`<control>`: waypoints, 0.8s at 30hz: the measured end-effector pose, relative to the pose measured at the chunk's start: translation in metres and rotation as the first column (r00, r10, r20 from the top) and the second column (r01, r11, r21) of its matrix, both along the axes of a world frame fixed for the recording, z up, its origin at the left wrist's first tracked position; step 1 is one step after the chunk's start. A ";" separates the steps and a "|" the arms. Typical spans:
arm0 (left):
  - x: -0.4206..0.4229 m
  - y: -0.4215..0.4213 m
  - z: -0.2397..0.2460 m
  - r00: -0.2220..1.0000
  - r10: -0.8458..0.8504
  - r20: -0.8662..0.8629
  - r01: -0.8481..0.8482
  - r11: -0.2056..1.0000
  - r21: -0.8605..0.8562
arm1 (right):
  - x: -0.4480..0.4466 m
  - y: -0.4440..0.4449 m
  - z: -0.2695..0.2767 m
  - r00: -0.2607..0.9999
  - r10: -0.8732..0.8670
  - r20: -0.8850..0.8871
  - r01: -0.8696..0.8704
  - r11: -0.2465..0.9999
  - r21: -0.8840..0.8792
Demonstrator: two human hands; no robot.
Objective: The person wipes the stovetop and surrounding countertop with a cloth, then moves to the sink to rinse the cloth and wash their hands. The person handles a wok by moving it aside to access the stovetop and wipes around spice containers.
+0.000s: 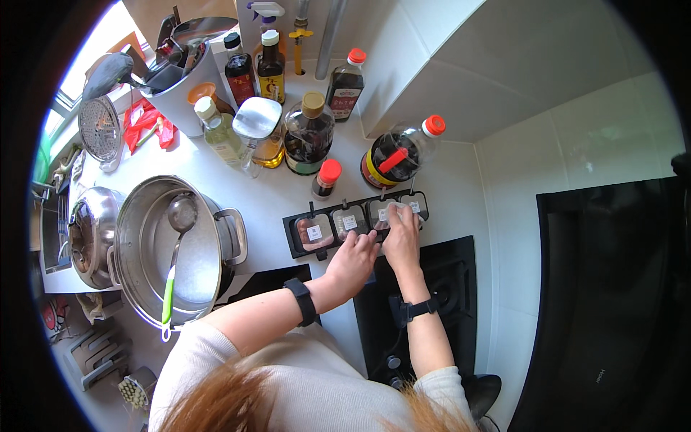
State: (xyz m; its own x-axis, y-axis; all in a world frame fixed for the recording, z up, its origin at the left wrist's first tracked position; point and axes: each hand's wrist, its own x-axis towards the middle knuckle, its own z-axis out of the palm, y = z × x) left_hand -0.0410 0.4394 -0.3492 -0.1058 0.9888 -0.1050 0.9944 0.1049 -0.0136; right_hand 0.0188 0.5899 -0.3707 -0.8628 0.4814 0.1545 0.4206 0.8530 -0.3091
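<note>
A black seasoning rack point(321, 256) holds several boxes with clear, labelled lids. My left hand point(351, 265) rests at its front edge, fingertips against the second and third boxes. Whether those fingers grip the rack cannot be told. My right hand point(402, 240) presses down over the two right-hand boxes, fingers bunched on a thin whitish cloth point(397, 206) that partly covers their lids. Small spoon handles stick up behind the boxes. Just behind the rack stand a small red-capped seasoning jar point(326, 181) and a large red-capped sauce bottle point(397, 156).
A steel stockpot point(235, 237) with a green-handled ladle point(168, 299) stands left, beside a glass-lidded pot point(89, 237). Sauce bottles point(239, 70), an oil jug point(258, 121) and a utensil holder point(186, 102) line the back. A black gas hob point(459, 324) lies under my right forearm.
</note>
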 end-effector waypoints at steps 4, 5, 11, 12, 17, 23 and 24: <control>0.001 0.002 -0.002 1.000 0.019 0.020 -0.019 1.000 0.005 | 0.010 -0.008 -0.001 1.000 0.013 -0.025 -0.014 0.999 -0.034; 0.001 0.002 -0.001 0.999 0.020 0.030 -0.021 1.000 0.018 | 0.013 -0.010 -0.002 0.999 0.020 -0.025 -0.021 0.999 -0.039; -0.002 0.005 0.005 1.000 0.006 0.026 -0.005 1.000 -0.015 | 0.019 -0.024 -0.003 0.996 0.043 -0.080 -0.050 0.995 -0.087; -0.003 0.006 0.006 1.000 -0.001 0.029 0.001 1.000 -0.029 | 0.019 -0.027 -0.003 0.994 0.059 -0.093 -0.069 0.991 -0.111; -0.005 0.008 0.012 0.996 -0.021 0.082 0.031 0.992 -0.124 | 0.018 -0.025 0.002 0.974 0.158 -0.162 -0.190 0.961 -0.203; -0.004 0.008 0.010 0.997 -0.039 0.060 0.042 0.998 -0.041 | 0.020 -0.020 0.001 0.987 0.103 -0.120 -0.118 0.985 -0.123; -0.004 0.008 0.008 0.997 -0.033 0.068 0.035 0.999 -0.030 | 0.021 -0.021 0.000 0.988 0.096 -0.124 -0.109 0.989 -0.103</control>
State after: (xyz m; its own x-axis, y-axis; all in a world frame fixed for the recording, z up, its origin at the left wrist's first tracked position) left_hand -0.0450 0.4471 -0.3408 -0.0636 0.9879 -0.1418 0.9962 0.0714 0.0505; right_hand 0.0397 0.5692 -0.3706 -0.8873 0.4106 0.2098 0.2874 0.8483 -0.4448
